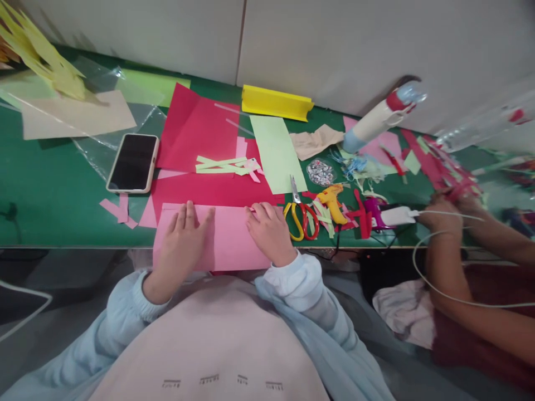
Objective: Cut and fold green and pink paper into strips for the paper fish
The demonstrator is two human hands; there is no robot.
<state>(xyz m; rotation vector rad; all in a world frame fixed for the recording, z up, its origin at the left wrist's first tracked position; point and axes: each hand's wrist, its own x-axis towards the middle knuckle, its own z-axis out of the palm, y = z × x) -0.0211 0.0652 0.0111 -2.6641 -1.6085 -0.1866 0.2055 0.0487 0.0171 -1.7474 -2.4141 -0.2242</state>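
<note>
A sheet of pink paper [228,239] lies at the table's front edge, its lower part reaching over that edge. My left hand [184,242] rests flat on its left half, fingers stretched toward the far edge and thumb apart. At the upper right of the sheet, my right hand [270,231] has bent fingers pinching the far edge, where a narrow strip looks folded over. Under and beyond the sheet is red paper [200,189]. Scissors [298,214] with yellow and red handles lie just right of my right hand, blades pointing away.
A phone [134,162] lies at left near pink scraps [121,210]. Light green strips [221,165] lie on the red paper. Rightward are a yellow glue gun [332,203], a bottle [376,122] and a white cable [418,262]. Another person's hands [447,214] work at far right.
</note>
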